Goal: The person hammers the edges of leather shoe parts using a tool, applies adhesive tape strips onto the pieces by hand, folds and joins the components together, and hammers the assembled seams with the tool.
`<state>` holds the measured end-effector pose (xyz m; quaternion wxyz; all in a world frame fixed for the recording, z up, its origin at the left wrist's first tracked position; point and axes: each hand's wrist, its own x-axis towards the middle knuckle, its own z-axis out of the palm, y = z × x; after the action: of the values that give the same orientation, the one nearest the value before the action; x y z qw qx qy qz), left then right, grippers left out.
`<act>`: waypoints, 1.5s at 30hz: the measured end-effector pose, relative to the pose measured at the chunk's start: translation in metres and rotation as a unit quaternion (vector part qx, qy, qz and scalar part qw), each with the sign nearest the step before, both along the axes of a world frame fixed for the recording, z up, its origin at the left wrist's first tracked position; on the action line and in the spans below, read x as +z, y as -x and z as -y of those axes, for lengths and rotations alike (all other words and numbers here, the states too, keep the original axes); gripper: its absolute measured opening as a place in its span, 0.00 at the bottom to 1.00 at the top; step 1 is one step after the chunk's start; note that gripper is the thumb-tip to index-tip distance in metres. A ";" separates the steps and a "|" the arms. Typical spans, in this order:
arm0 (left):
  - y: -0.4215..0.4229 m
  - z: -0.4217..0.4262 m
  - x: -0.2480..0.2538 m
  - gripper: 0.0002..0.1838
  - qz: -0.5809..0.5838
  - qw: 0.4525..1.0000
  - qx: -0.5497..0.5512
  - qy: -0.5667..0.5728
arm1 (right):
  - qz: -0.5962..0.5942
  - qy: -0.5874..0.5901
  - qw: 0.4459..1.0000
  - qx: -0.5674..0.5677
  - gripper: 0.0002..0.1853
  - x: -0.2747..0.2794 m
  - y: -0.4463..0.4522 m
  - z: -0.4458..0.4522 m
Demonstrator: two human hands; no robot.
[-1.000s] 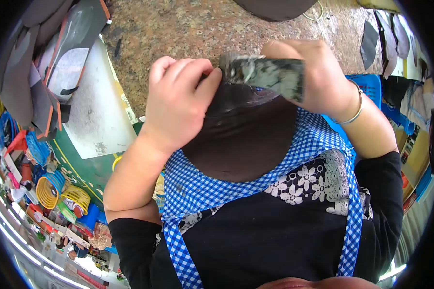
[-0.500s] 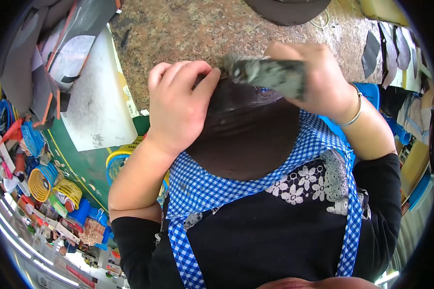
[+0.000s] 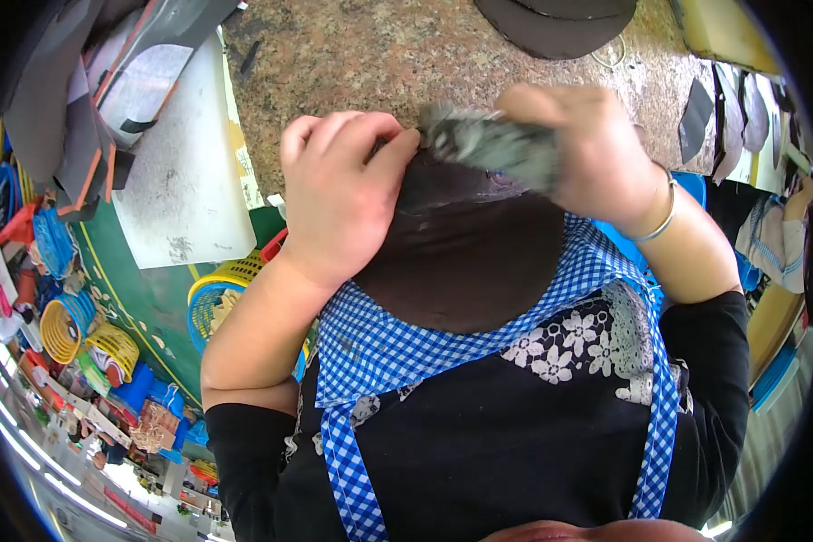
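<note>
A dark brown, leather-like piece (image 3: 479, 262) with a rounded edge lies over my lap and reaches up to the edge of the stone-topped table. My left hand (image 3: 343, 194) is closed at its upper left edge, thumb and forefinger pinched together there. In my right hand (image 3: 601, 154) is a mottled grey, block-like tool (image 3: 497, 144), blurred by motion, so its exact kind is unclear. Its far end is close to the left fingertips, above the top edge of the piece. Whether it touches the piece cannot be made out.
Another dark brown rounded piece (image 3: 560, 27) lies on the speckled stone table (image 3: 361, 54). Dark cut pieces (image 3: 72, 90) are stacked at the left beside a white sheet (image 3: 181, 181). More dark pieces (image 3: 696, 122) lie at the right. A yellow-and-blue basket (image 3: 212, 303) stands near my left forearm.
My left hand keeps its pinch on the piece's edge. The grey tool in my right hand has tilted slightly and is more blurred. The whole view has shifted a little.
</note>
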<state>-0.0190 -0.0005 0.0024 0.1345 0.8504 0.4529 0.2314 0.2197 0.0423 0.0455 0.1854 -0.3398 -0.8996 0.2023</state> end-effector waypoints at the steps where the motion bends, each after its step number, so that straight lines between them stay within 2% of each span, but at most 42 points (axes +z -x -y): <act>1: 0.000 0.001 0.000 0.12 -0.017 0.999 -0.015 -0.023 | 0.000 -0.001 1.000 0.002 0.14 0.000 0.002 0.000; 4: -0.005 0.008 0.001 0.14 -0.051 0.998 -0.026 -0.038 | 0.009 -0.037 0.999 -0.016 0.14 0.000 0.004 0.001; 7: -0.004 0.008 0.000 0.13 -0.061 0.997 -0.016 -0.046 | 0.045 -0.031 0.998 0.019 0.14 0.000 0.007 0.005; 10: 0.006 -0.001 -0.006 0.12 0.084 0.992 0.051 0.080 | 0.055 -0.036 0.998 0.016 0.15 -0.001 0.007 0.005; 12: 0.004 0.000 -0.002 0.11 0.056 0.996 0.043 0.048 | 0.062 -0.040 0.997 0.010 0.15 0.000 0.007 0.002; 14: 0.002 0.004 -0.002 0.10 0.002 0.999 0.031 -0.006 | 0.010 -0.033 0.999 -0.010 0.15 0.001 0.008 0.002; 17: 0.000 0.010 0.004 0.10 -0.031 0.999 0.022 -0.032 | 0.035 -0.034 0.999 0.019 0.15 -0.001 0.014 0.005; 19: 0.004 0.006 -0.001 0.10 -0.024 0.999 0.028 -0.034 | 0.057 -0.022 0.998 0.016 0.15 0.002 0.013 0.003; 21: 0.008 0.003 -0.005 0.10 0.049 0.995 0.072 0.038 | 0.059 -0.011 0.998 -0.003 0.15 0.002 0.013 -0.003; 23: 0.008 0.003 -0.006 0.10 0.054 0.996 0.068 0.030 | 0.030 -0.016 0.999 -0.002 0.15 -0.001 0.014 -0.007; 26: 0.005 0.006 0.000 0.08 0.009 0.998 0.052 -0.020 | -0.010 -0.021 1.000 -0.018 0.14 0.005 0.018 -0.009; 28: 0.004 0.009 0.002 0.09 -0.029 0.998 0.043 -0.037 | 0.067 -0.004 0.997 0.026 0.14 0.010 0.020 -0.009; 29: 0.003 0.011 0.002 0.09 -0.027 0.998 0.042 -0.038 | 0.068 -0.004 0.997 0.025 0.14 0.011 0.019 -0.010; 32: 0.004 0.012 0.002 0.09 -0.064 0.996 0.041 -0.048 | 0.019 -0.015 0.999 0.029 0.15 0.010 0.020 -0.014; 34: 0.007 0.008 0.003 0.10 -0.001 0.998 0.069 -0.006 | 0.074 0.003 0.996 0.049 0.15 0.008 0.021 -0.008; 37: 0.011 0.007 -0.005 0.08 0.054 0.993 0.096 0.032 | 0.043 0.027 0.998 0.035 0.14 0.004 0.017 -0.017; 39: 0.010 0.009 -0.004 0.09 0.050 0.994 0.090 0.025 | 0.022 0.014 0.999 0.025 0.14 0.005 0.017 -0.015; 41: 0.008 0.011 0.000 0.08 0.002 0.997 0.070 -0.033 | -0.001 0.002 1.000 0.015 0.14 0.003 0.018 -0.012; 45: 0.006 0.018 -0.005 0.10 -0.044 0.995 0.062 -0.067 | 0.036 -0.022 0.999 0.021 0.15 0.002 0.019 -0.009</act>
<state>-0.0245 -0.0190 -0.0022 0.0425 0.8371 0.4939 0.2315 0.2003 0.0515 0.0472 0.1562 -0.3232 -0.9170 0.1736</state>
